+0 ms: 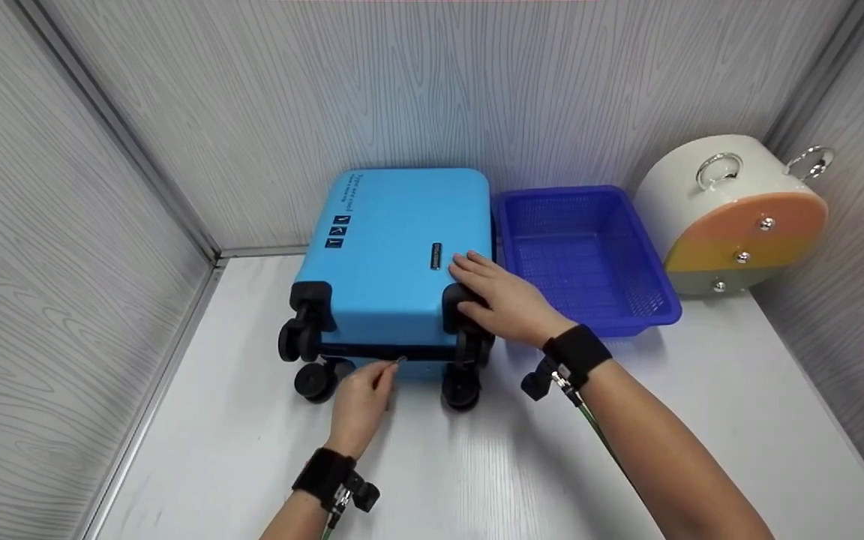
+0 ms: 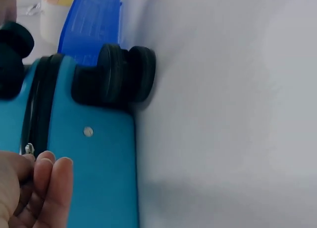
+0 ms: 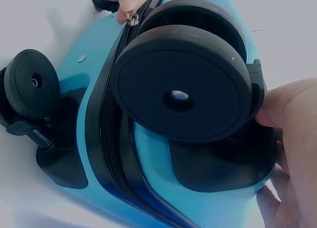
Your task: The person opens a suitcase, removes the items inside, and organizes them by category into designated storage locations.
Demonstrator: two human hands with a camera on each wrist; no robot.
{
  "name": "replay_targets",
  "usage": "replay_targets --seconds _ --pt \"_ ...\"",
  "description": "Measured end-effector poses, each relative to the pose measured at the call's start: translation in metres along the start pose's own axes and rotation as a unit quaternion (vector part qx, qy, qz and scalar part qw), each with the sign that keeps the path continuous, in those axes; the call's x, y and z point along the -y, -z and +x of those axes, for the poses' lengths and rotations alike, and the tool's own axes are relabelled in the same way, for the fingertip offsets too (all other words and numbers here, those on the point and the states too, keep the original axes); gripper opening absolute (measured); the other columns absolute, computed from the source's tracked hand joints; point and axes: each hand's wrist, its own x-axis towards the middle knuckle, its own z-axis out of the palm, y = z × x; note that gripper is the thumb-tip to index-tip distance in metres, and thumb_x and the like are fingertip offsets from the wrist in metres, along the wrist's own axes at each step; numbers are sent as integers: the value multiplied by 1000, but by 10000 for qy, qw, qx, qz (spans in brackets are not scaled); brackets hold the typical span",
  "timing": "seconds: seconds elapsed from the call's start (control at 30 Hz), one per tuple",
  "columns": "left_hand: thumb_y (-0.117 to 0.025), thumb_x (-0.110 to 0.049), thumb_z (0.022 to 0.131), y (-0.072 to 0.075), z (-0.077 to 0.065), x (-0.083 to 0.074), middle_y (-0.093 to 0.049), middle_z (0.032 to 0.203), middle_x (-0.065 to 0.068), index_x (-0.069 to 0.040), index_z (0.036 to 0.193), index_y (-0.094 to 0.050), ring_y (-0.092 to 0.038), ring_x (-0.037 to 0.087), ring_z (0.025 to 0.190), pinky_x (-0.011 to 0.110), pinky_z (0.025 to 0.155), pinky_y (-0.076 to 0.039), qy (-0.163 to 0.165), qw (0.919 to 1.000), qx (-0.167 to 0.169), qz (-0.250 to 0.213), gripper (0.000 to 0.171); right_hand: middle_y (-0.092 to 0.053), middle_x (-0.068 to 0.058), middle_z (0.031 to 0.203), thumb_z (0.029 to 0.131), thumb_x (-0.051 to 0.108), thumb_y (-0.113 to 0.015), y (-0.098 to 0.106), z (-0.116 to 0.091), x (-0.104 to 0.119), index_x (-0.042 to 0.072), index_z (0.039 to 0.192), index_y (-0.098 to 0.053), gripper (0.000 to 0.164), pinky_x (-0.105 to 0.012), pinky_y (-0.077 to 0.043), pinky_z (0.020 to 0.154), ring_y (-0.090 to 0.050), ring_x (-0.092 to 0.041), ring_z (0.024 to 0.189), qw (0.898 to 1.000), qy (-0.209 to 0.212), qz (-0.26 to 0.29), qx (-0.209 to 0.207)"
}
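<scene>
A light-blue hard-shell suitcase (image 1: 394, 247) lies flat on the white table, its black wheels toward me. Along its near end runs a black zipper (image 3: 116, 154). My left hand (image 1: 361, 401) pinches the small metal zipper pull (image 3: 132, 19) near the middle of that end. The same pull shows just beyond the fingertips (image 2: 63, 168) in the left wrist view. My right hand (image 1: 511, 300) rests on the suitcase's near right corner, fingers spread over the top, thumb beside a black wheel (image 3: 183, 84).
A blue plastic basket (image 1: 589, 326) stands right of the suitcase. Beyond it, at the back right, is a round white container (image 1: 691, 172) with an orange, yellow and green striped face and metal ring handles. Grey wood-grain walls (image 1: 432, 90) enclose the table (image 1: 222, 420).
</scene>
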Motion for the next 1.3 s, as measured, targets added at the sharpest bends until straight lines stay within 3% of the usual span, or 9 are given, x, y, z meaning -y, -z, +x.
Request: replay_targets --seconds 0.13,0.5,0.63,0.97,1.13,1.3 --pt "-61 -18 105 8 -1 15 -70 88 8 -7 114 -75 -65 15 65 28 59 -54 240 9991 -253 -257 20 -27 -5 167 107 32 -55 0 0 -1 14 161 -33 61 -45 -23 122 -16 -21 155 10000 0 50 49" --pt "-61 -20 105 43 6 54 -69 89 2 -7 109 -77 -64 15 80 33 70 -51 306 9945 -944 345 22 -25 -2 168 108 34 -54 2 -2 -3 15 161 -33 61 -44 -22 123 -15 -20 155 9999 -24 90 107" --pt "-59 -23 106 51 9 62 -71 91 3 -7 111 -77 -66 17 83 36 72 -50 270 9935 -977 520 25 -25 -2 168 108 34 -54 2 -3 -4 15 161 -32 61 -44 -22 123 -15 -20 155 9999 5 27 125" --pt "-53 -29 108 66 11 80 -69 91 7 -5 101 -73 -63 24 81 40 71 -48 589 9905 -1055 660 32 -27 -3 167 108 34 -54 3 -4 -4 15 161 -34 60 -45 -25 122 -16 -20 155 9998 30 -118 148" --pt "-50 -22 109 83 22 88 -71 97 12 -4 101 -71 -63 27 87 40 76 -47 920 9889 -1030 547 29 -26 -2 167 108 35 -53 4 -3 -4 16 161 -33 60 -44 -25 122 -16 -18 155 9998 -26 -107 140" --pt "-51 -13 107 101 39 96 -70 94 13 -2 101 -71 -60 27 86 39 76 -46 963 9898 -959 431 23 -25 0 168 108 35 -52 2 -1 -2 16 161 -32 60 -43 -23 122 -14 -17 155 9998 1 -87 183"
